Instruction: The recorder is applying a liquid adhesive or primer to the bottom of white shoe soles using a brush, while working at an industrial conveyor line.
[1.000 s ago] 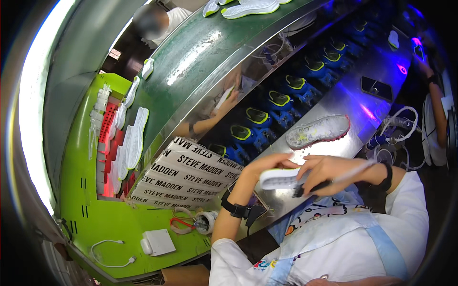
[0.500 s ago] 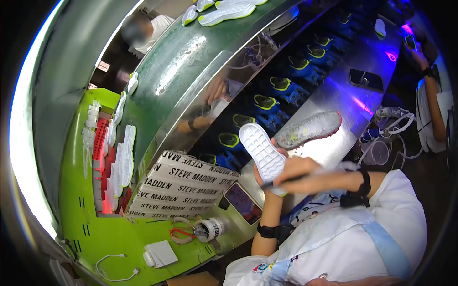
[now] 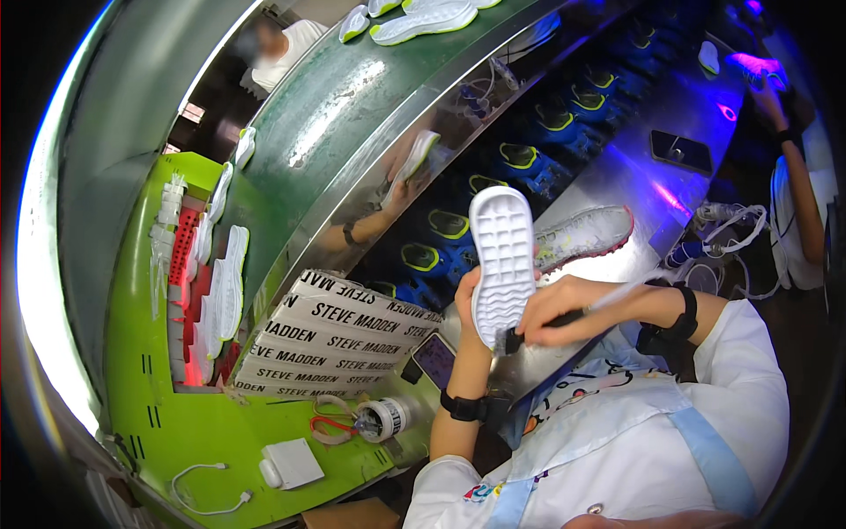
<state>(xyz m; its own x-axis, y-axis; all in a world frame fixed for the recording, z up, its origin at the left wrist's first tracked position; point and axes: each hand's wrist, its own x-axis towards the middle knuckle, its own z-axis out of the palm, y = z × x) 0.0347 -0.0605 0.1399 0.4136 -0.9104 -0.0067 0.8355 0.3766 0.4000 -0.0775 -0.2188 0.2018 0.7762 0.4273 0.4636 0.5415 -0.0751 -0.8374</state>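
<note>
My left hand [image 3: 467, 300] is closed on the edge of a white shoe sole [image 3: 503, 256], which stands nearly upright with its gridded, wavy tread in view. The fingers of my right hand [image 3: 557, 309] are wrapped round a dark brush-like tool [image 3: 514, 340]. Its black tip is at the lower right edge of the sole; whether it touches cannot be told. A whitish blurred strip, perhaps a tube, runs past my right wrist. Just behind the sole, a grey, scuffed shoe-shaped piece with a red rim [image 3: 589, 236] lies on the metal bench [image 3: 608, 189].
Blue shoes with lime collars [image 3: 518, 157] stand in a row beyond the bench. Several white soles [image 3: 423, 22] rest on the green belt [image 3: 335, 115]. A printed carton [image 3: 339, 339], white jar [image 3: 383, 420] and phone [image 3: 680, 152] are around me. Another person's hand [image 3: 771, 101] holds a purple-lit sole.
The sole has swung from leaning left to nearly upright and shifted slightly right and up. My right hand and its tool have moved to the sole's lower right edge.
</note>
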